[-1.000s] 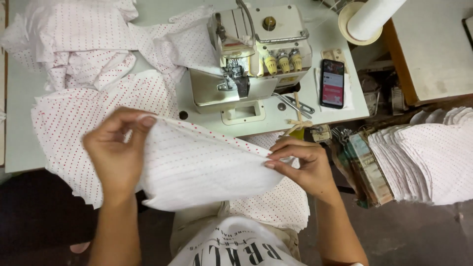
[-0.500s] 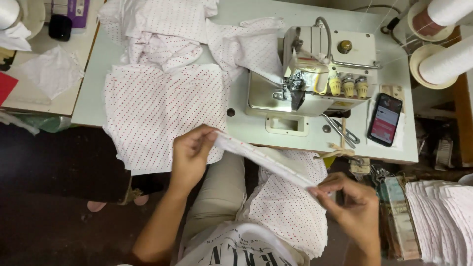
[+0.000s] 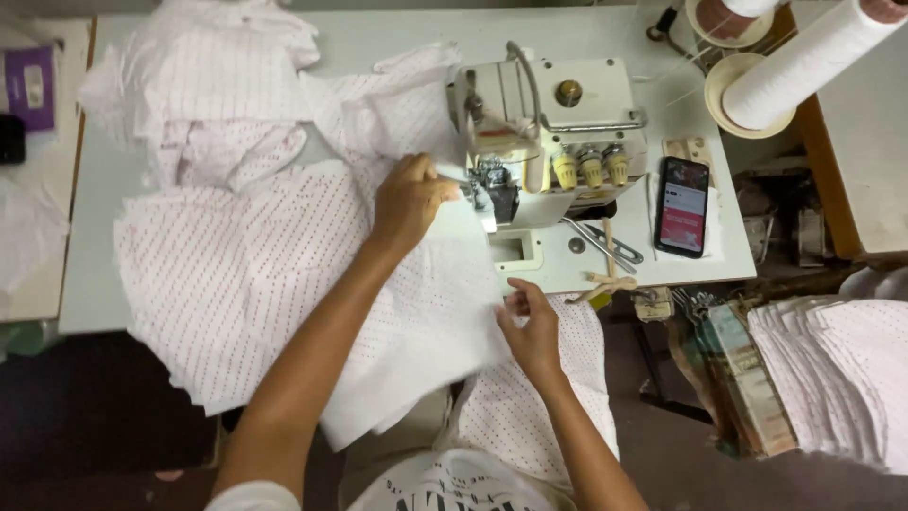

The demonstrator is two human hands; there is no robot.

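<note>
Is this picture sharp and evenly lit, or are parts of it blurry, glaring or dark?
Head view: mostly sharp on the sewing machine and phone; the left hand and right hand look slightly soft; the white dotted fabric is bright but keeps its pattern; the lit phone screen glows without glare; the floor under the table falls into deep shadow; straight edges bow slightly, wide-angle.

White red-dotted fabric piece (image 3: 416, 312); flat before the sewing machine (image 3: 549, 142)

Left hand (image 3: 409, 201) reaching far, arm extended, fingers curled down, pressing flat. Right hand (image 3: 532, 326) staying near, fingers pinching, wrist bent.
</note>
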